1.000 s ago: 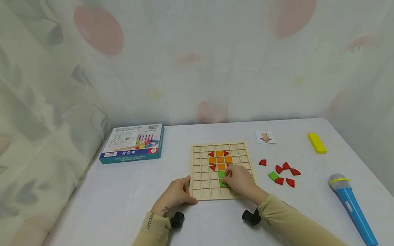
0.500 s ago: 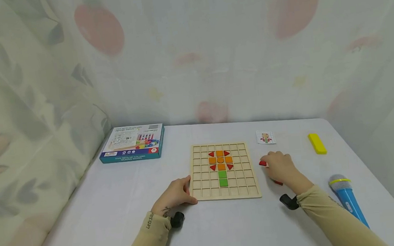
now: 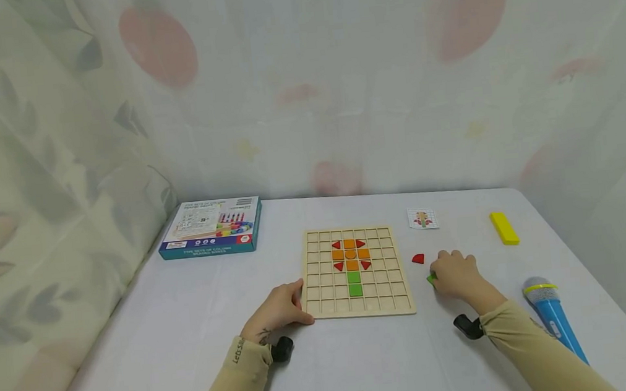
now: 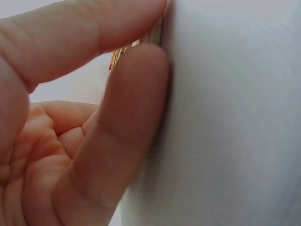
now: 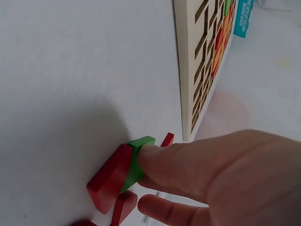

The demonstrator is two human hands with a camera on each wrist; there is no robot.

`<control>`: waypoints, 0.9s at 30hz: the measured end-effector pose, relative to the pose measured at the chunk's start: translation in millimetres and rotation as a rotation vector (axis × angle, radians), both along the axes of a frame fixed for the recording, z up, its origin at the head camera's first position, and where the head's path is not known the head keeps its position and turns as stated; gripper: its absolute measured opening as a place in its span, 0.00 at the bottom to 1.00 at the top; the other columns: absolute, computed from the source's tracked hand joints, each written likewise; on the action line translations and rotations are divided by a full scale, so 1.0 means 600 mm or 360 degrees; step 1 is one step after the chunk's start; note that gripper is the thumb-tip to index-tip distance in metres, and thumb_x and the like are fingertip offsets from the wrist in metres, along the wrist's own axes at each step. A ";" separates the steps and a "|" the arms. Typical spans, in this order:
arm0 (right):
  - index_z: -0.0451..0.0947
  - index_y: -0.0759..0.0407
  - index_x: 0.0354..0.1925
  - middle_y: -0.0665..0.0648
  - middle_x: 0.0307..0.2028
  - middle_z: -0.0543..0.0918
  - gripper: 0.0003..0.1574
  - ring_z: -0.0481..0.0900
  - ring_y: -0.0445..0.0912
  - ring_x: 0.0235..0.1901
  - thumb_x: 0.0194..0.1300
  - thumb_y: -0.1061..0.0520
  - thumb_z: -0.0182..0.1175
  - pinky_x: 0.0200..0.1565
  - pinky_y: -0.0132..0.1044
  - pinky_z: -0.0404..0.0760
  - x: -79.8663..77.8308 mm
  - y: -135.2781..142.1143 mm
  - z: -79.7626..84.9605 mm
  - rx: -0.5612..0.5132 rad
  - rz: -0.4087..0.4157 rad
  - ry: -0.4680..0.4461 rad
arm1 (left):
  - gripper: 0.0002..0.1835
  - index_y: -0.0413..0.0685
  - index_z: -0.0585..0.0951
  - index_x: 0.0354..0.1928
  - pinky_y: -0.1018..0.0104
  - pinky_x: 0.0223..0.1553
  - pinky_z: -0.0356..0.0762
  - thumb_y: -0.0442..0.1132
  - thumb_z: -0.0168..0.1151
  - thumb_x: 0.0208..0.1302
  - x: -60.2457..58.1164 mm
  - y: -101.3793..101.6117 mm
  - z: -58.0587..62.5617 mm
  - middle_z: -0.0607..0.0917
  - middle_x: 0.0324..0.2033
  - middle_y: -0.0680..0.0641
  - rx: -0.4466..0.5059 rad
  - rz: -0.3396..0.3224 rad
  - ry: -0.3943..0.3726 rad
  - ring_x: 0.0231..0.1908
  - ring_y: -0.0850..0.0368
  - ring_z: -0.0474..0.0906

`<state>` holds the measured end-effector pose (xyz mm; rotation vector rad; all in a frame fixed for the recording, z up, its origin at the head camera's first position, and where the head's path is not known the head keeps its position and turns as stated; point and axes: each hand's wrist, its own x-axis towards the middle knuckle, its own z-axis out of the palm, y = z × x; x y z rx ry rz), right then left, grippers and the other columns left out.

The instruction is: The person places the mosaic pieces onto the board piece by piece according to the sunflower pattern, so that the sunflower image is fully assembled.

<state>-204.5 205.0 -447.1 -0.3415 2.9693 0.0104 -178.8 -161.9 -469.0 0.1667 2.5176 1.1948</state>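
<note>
My left hand [image 3: 275, 310] holds the lower left corner of a wooden grid board [image 3: 327, 309], thumb at the front edge and fingers along the left side. Set in the board are orange squares [image 3: 349, 244], a round orange piece [image 3: 350, 254], red pieces [image 3: 338, 267] and two green squares [image 3: 355, 290]. Right of the board, my right hand [image 3: 458, 274] pinches a loose green square tile [image 5: 134, 165], which is tilted against a red fan-shaped piece [image 5: 109, 178] in the right wrist view. A lone red piece [image 3: 418, 259] lies between hand and board; other loose pieces are mostly hidden under the hand.
A pattern card [image 3: 422, 218] lies behind the loose pieces. Towards the right edge are a yellow block [image 3: 504, 228] and a blue toy microphone [image 3: 555, 314], partly covered by my right sleeve. A boxed set [image 3: 210, 228] lies at the back left.
My right hand has left the green square on the board, moved right to the loose pieces and taken hold of the loose green tile. The left hand and board have stayed put.
</note>
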 end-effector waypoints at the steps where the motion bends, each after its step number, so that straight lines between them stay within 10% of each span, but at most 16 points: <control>1: 0.82 0.58 0.32 0.57 0.30 0.74 0.06 0.67 0.53 0.30 0.55 0.59 0.60 0.38 0.57 0.69 0.000 -0.001 0.001 0.0003 -0.0004 -0.0008 | 0.51 0.38 0.61 0.67 0.67 0.20 0.61 0.36 0.77 0.37 0.000 0.000 0.000 0.70 0.19 0.49 0.0003 0.0002 -0.0003 0.19 0.57 0.65; 27: 0.74 0.61 0.33 0.53 0.25 0.77 0.06 0.71 0.48 0.24 0.55 0.63 0.59 0.28 0.44 0.69 0.006 -0.018 0.003 -0.0386 -0.0164 -0.0030 | 0.51 0.38 0.61 0.67 0.68 0.19 0.62 0.36 0.77 0.37 0.002 0.002 0.005 0.71 0.20 0.48 0.0002 0.0010 -0.0019 0.19 0.57 0.66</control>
